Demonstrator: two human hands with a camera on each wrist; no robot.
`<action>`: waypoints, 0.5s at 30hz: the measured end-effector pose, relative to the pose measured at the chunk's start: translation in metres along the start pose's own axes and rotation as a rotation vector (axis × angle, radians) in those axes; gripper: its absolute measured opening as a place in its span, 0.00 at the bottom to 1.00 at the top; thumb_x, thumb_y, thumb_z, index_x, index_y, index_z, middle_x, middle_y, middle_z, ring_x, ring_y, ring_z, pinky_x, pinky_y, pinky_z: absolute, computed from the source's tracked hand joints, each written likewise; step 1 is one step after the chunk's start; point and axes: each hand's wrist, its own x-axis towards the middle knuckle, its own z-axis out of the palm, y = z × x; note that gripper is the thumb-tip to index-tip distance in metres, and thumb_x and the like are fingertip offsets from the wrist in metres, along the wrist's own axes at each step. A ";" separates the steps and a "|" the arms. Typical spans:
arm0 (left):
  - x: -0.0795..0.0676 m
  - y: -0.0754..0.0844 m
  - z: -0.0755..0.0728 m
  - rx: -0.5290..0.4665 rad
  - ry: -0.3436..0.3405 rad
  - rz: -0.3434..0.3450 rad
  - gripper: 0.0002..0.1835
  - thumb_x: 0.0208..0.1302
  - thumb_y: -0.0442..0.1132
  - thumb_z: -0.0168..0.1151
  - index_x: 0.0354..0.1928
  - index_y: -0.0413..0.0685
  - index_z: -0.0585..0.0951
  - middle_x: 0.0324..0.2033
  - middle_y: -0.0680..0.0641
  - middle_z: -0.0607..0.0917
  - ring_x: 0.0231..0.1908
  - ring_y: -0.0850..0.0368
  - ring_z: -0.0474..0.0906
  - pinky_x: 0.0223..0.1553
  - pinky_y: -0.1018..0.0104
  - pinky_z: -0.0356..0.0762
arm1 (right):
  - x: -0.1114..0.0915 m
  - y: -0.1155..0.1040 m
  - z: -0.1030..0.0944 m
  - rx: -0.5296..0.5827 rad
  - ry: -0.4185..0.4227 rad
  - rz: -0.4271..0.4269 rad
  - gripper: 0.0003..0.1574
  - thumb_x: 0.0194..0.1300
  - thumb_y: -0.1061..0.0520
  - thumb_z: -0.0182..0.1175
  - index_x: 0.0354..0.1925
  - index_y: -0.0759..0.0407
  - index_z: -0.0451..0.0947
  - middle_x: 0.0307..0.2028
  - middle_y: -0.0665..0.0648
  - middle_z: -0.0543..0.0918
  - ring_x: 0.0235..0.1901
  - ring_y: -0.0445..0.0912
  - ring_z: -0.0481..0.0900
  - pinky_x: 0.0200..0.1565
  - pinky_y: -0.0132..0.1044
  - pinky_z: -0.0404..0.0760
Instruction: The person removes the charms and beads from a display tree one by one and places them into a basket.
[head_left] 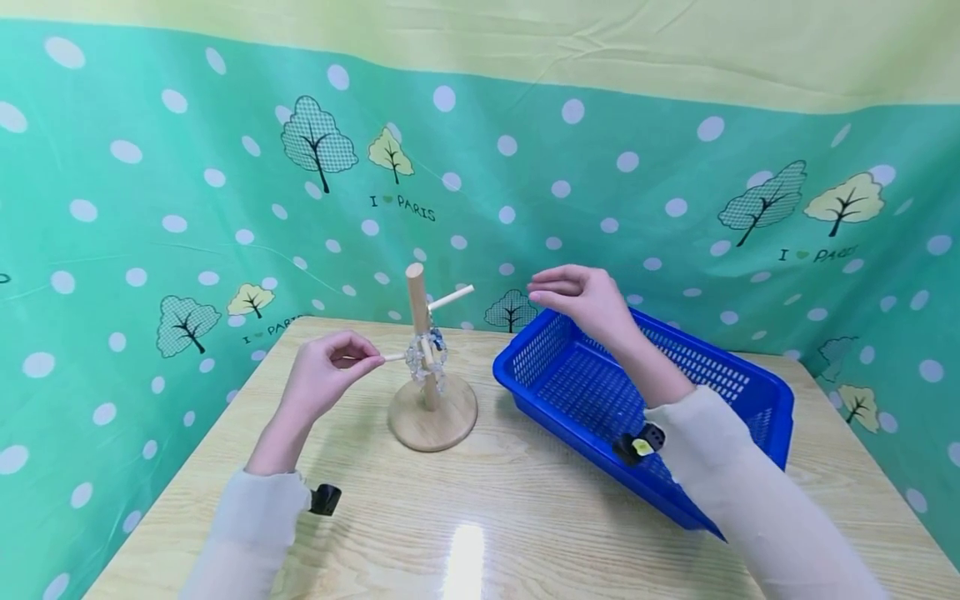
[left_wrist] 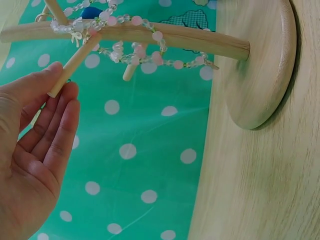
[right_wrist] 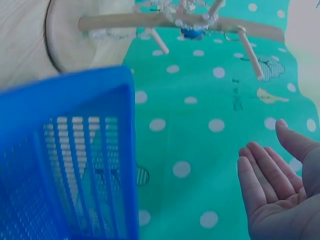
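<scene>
A wooden peg stand (head_left: pixel 417 296) with a round base stands upright on the table. My left hand (head_left: pixel 322 372) pinches the tip of its left peg (left_wrist: pixel 74 67) between thumb and fingers. Beaded bracelets (left_wrist: pixel 157 58) with clear and pink beads hang around the post and pegs. A small blue piece (right_wrist: pixel 192 34) shows among them. To the right of the stand, my right hand (head_left: pixel 588 304) is raised over the blue basket's back left corner. Its fingers (right_wrist: pixel 270 172) are extended and hold nothing.
The blue plastic basket (head_left: pixel 517 387) sits at an angle on the right of the wooden table (head_left: pixel 375 517), under my right forearm. Behind the table hangs a green curtain (head_left: pixel 225 208) with white dots and printed trees.
</scene>
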 end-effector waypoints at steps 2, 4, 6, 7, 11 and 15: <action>0.000 0.000 0.000 0.019 0.002 -0.006 0.08 0.62 0.38 0.71 0.36 0.41 0.85 0.35 0.41 0.88 0.33 0.72 0.83 0.38 0.78 0.84 | 0.002 -0.003 0.008 0.017 -0.008 0.013 0.25 0.67 0.48 0.66 0.58 0.57 0.80 0.54 0.58 0.86 0.59 0.50 0.81 0.68 0.51 0.74; 0.000 0.000 0.000 0.038 0.003 -0.009 0.08 0.62 0.39 0.71 0.36 0.41 0.85 0.35 0.41 0.88 0.33 0.71 0.83 0.38 0.78 0.84 | 0.004 -0.005 0.016 0.037 -0.020 0.021 0.23 0.66 0.49 0.67 0.56 0.57 0.81 0.53 0.59 0.87 0.58 0.50 0.82 0.66 0.51 0.76; 0.000 0.000 0.000 0.054 0.001 -0.012 0.08 0.62 0.39 0.71 0.36 0.42 0.85 0.35 0.41 0.89 0.33 0.71 0.83 0.38 0.79 0.83 | 0.006 -0.007 0.024 0.056 -0.031 0.029 0.22 0.66 0.50 0.67 0.55 0.57 0.81 0.52 0.59 0.87 0.57 0.49 0.83 0.63 0.49 0.79; 0.000 0.000 0.000 0.058 0.000 -0.013 0.08 0.62 0.39 0.71 0.36 0.42 0.85 0.35 0.41 0.89 0.33 0.71 0.83 0.38 0.80 0.83 | 0.007 -0.008 0.028 0.068 -0.036 0.030 0.21 0.66 0.51 0.67 0.54 0.58 0.82 0.51 0.59 0.87 0.56 0.49 0.84 0.61 0.47 0.81; 0.000 0.001 0.000 0.053 -0.003 -0.018 0.08 0.63 0.39 0.70 0.37 0.41 0.85 0.35 0.41 0.88 0.33 0.70 0.82 0.38 0.80 0.83 | 0.012 -0.008 0.043 0.086 -0.050 0.032 0.20 0.65 0.53 0.68 0.53 0.60 0.82 0.48 0.60 0.88 0.51 0.50 0.86 0.55 0.43 0.85; 0.000 0.000 0.001 0.039 -0.004 -0.022 0.07 0.62 0.37 0.70 0.37 0.40 0.84 0.35 0.40 0.88 0.32 0.70 0.83 0.38 0.80 0.83 | 0.017 -0.008 0.057 0.100 -0.067 0.043 0.19 0.65 0.54 0.68 0.52 0.61 0.83 0.47 0.61 0.89 0.50 0.52 0.87 0.53 0.41 0.86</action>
